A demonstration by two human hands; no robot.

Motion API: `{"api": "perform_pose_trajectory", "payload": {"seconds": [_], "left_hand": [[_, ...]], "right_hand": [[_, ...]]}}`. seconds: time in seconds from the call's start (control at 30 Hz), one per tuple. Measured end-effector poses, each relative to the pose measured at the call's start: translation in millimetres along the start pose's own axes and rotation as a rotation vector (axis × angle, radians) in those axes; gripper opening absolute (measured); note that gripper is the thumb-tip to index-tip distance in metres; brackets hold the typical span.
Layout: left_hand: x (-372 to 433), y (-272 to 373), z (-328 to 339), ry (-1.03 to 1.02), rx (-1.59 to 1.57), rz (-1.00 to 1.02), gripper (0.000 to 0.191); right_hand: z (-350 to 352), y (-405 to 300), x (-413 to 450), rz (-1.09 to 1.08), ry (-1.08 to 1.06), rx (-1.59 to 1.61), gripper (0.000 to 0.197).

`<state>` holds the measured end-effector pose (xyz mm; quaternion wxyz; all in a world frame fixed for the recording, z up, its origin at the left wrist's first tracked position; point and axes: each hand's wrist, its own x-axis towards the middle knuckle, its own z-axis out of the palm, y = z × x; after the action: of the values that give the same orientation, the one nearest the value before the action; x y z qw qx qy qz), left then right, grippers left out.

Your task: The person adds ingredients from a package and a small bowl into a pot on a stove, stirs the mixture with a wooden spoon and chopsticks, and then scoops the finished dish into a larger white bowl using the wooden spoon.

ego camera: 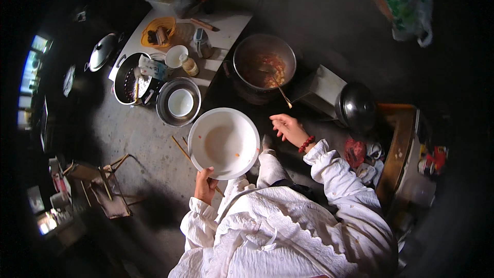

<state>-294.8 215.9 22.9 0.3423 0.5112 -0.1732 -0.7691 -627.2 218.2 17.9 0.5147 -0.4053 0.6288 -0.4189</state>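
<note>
My left hand (205, 186) grips the near rim of a white basin (216, 123), tilted in front of my legs. A thin reddish residue and a few small food bits cling to its inside. Thin sticks, probably chopsticks (180, 146), run beneath the basin and past the same hand; whether it grips them I cannot tell. My right hand (290, 128), with a red bead bracelet (307, 144), hovers right of the basin, fingers loosely curled around nothing visible. Beyond it stands a metal pot (247, 81) of reddish stew, from which a ladle's handle (285, 97) leans toward me.
At left, a table (235, 23) bears a yellow basket (158, 22), jars and a white bowl. A black pot (125, 81) and a metal basin holding a bowl (180, 102) stand nearby. A dark lid (356, 106) is at right. A wooden stool (110, 197) lies lower left.
</note>
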Motion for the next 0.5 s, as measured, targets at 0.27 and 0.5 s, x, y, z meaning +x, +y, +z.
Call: {"api": "perform_pose_trajectory", "payload": {"seconds": [0.27,0.5], "left_hand": [[9.3,-50.5,15.7,0.380,-0.160,-0.015,0.014],[62.6,-71.5,55.5,0.230,-0.285,-0.035,0.016]], "right_hand": [[-42.3,53.0,84.2,0.018,0.281,-0.843,0.041],[-52.1,101.0,153.9,0.238,0.379,-0.740,0.030]]}}
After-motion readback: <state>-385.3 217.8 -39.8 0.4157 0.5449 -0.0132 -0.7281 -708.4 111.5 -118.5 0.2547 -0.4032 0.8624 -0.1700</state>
